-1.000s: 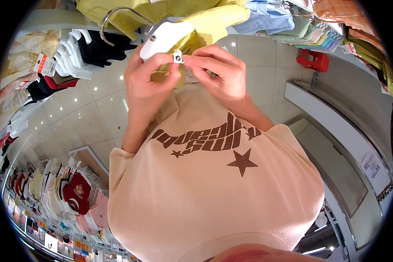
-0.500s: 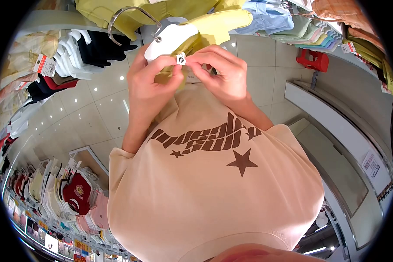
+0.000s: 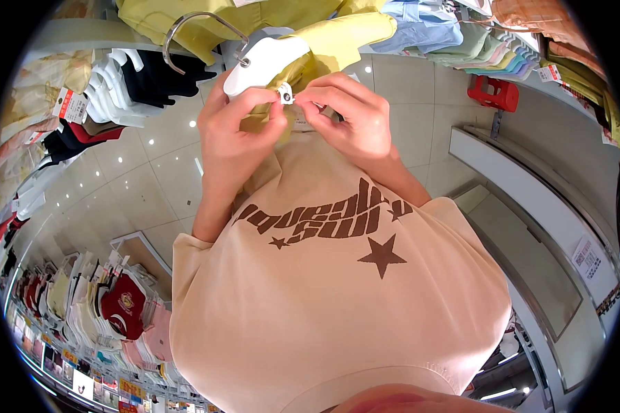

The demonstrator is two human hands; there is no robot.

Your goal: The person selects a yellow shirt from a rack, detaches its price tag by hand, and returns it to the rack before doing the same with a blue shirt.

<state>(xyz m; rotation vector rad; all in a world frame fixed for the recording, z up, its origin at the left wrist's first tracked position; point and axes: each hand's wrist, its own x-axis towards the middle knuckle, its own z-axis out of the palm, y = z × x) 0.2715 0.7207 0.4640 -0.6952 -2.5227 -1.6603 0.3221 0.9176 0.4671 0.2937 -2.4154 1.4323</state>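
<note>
A white plastic hanger [image 3: 262,60] with a silver metal hook carries a yellow garment [image 3: 327,43]. My left hand [image 3: 238,134] grips the hanger's neck and the yellow fabric below it. My right hand [image 3: 355,117] meets it from the right. Between the fingertips of both hands sits a small white size tag [image 3: 285,93] with a dark mark, pinched at the hanger's neck. Below my hands hangs my own beige T-shirt [image 3: 337,296] with brown lettering and stars.
Racks of folded and hung clothes surround me: white and black tops [image 3: 134,79] at upper left, pastel shirts [image 3: 475,41] at upper right, garments with price tags [image 3: 110,303] at lower left. A red basket [image 3: 494,95] stands on the tiled floor, and a white counter [image 3: 537,199] runs along the right.
The hanger and tag shifted slightly: a bit right half a second ago, then back left and up. Both hands keep pinching the tag.
</note>
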